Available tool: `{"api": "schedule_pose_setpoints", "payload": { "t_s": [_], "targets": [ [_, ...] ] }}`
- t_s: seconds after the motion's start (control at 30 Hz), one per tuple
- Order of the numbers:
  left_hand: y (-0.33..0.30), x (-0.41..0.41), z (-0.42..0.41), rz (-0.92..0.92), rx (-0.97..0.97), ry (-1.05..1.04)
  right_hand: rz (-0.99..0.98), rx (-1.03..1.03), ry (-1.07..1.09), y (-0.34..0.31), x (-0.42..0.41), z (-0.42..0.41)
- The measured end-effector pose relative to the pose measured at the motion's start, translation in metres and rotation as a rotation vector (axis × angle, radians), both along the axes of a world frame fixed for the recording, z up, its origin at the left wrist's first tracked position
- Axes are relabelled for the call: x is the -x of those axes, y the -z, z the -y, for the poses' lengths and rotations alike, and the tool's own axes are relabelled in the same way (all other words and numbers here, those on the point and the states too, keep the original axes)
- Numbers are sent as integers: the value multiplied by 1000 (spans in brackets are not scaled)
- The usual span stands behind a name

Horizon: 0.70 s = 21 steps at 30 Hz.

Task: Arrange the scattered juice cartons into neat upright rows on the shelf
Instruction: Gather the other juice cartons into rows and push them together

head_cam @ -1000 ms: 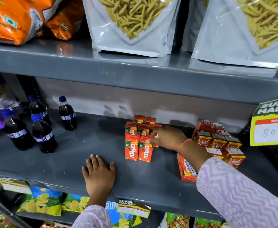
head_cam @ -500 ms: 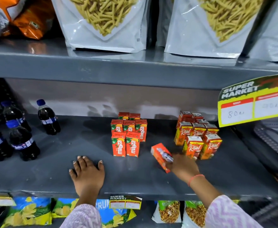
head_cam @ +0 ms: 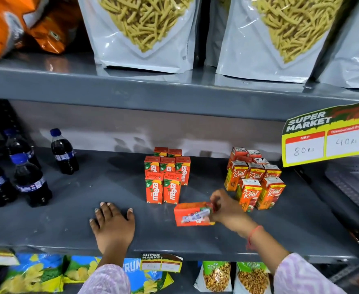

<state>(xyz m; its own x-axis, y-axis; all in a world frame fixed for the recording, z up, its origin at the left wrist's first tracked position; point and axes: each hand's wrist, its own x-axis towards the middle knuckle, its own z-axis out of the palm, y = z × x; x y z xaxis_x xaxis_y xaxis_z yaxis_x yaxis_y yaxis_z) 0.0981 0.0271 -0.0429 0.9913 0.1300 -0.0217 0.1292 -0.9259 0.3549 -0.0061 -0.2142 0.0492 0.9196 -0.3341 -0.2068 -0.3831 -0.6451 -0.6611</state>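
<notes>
On the grey shelf stand two groups of upright juice cartons: orange Maaza cartons in the middle and Real cartons to the right. My right hand grips one orange carton, which lies on its side in front of the gap between the groups. My left hand rests flat on the shelf near its front edge, fingers apart, holding nothing.
Several dark cola bottles stand at the shelf's left. A yellow price tag hangs from the upper shelf at right. Snack bags fill the shelf above, chip packets the one below.
My right hand left the Maaza group, took the carton lying near the Real cartons and has carried it left, turning it sideways. The left hand has stayed flat.
</notes>
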Motion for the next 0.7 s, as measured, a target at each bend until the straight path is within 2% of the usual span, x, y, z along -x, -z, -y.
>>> {"api": "schedule_pose_setpoints", "payload": {
  "t_s": [0.27,0.53,0.7],
  "targets": [
    [-1,0,1,11,-14,-18,200,341,-187,-47,-60,0],
    [0,-1,1,16,-17,-27,106,402,-331,-37,-85,-6],
    [0,0,3,23,-17,-33,66,459,-609,-50,-83,7]
  ]
}}
